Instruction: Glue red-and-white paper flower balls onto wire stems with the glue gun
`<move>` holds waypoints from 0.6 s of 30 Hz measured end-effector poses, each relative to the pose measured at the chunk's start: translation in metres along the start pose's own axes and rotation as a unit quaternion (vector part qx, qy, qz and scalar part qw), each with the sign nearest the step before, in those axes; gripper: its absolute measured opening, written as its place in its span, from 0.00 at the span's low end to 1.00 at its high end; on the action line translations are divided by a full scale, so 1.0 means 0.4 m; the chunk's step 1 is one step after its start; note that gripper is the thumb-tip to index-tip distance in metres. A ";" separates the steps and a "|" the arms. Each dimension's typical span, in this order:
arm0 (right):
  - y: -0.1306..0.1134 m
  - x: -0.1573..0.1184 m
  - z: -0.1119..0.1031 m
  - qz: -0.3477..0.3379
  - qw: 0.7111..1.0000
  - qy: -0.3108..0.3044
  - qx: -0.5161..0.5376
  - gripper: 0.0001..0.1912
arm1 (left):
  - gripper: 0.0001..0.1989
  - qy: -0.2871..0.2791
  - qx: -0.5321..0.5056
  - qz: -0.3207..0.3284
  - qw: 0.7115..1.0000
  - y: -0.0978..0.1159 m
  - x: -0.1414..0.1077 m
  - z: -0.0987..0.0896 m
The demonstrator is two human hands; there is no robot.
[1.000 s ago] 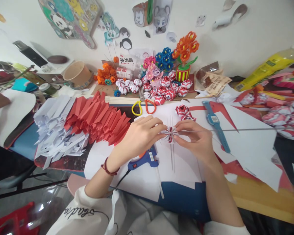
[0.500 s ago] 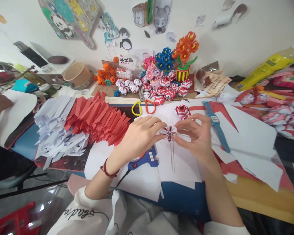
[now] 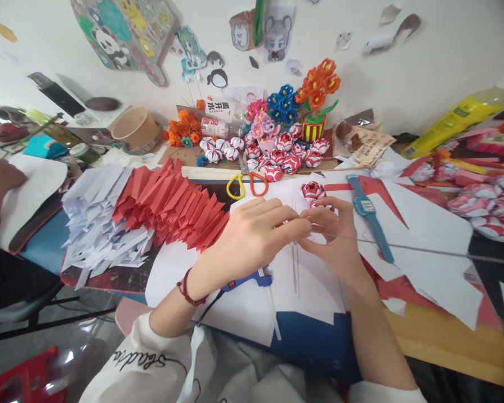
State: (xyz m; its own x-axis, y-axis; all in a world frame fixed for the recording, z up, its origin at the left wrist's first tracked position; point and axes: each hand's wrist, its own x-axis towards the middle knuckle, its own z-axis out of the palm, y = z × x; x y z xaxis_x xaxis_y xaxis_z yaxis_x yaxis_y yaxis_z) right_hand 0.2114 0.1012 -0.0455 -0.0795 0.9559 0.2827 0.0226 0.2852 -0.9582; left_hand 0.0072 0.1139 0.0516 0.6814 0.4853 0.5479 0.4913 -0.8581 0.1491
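Observation:
My left hand (image 3: 264, 226) is closed, its fingertips pinched against those of my right hand (image 3: 334, 232) above the white paper. A long thin wire (image 3: 411, 247) runs from between the fingertips across my right hand and out to the right. The small folded red-and-white paper flower that both hands held is now covered by the fingers. My right hand is bent round that spot, thumb and fingers together. Just behind it lies a finished red-and-white paper rose (image 3: 313, 191). Below the hands are two more thin wires (image 3: 296, 274) and a blue glue gun (image 3: 256, 277), partly under my left wrist.
Rows of folded red paper strips (image 3: 168, 204) and white strips (image 3: 94, 212) lie to the left. Scissors (image 3: 258, 183) and several paper flowers (image 3: 283, 157) stand behind. A blue watch (image 3: 372, 218) lies on paper scraps at right. Another person's hand (image 3: 0, 187) is at far left.
My left hand has moved right and closed over the paper flower, hiding it. A long thin wire now shows, stretching rightward from the fingers.

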 end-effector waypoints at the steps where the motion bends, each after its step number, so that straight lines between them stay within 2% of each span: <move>1: -0.001 0.000 0.000 0.000 1.000 -0.002 0.003 0.33 | 0.13 -0.007 0.006 0.003 1.000 0.001 0.002 0.000; 7: 0.000 0.003 0.000 0.002 1.000 -0.009 0.021 0.35 | 0.16 -0.032 0.023 0.010 0.999 0.005 0.015 -0.006; 12: 0.009 0.006 -0.001 0.013 0.999 -0.016 0.037 0.38 | 0.12 -0.026 0.014 -0.005 1.000 0.001 0.020 -0.003; 18: 0.002 0.005 -0.001 0.032 0.998 -0.020 0.041 0.52 | 0.08 -0.003 0.020 -0.017 1.000 -0.002 0.020 0.001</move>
State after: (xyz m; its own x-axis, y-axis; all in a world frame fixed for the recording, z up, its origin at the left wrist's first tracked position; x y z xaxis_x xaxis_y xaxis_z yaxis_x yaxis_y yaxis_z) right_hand 0.2115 0.1035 -0.0457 -0.1200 0.9682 0.2197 -0.0532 0.2147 -0.9752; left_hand 0.0126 0.1186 0.0556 0.6666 0.5159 0.5381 0.5357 -0.8335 0.1354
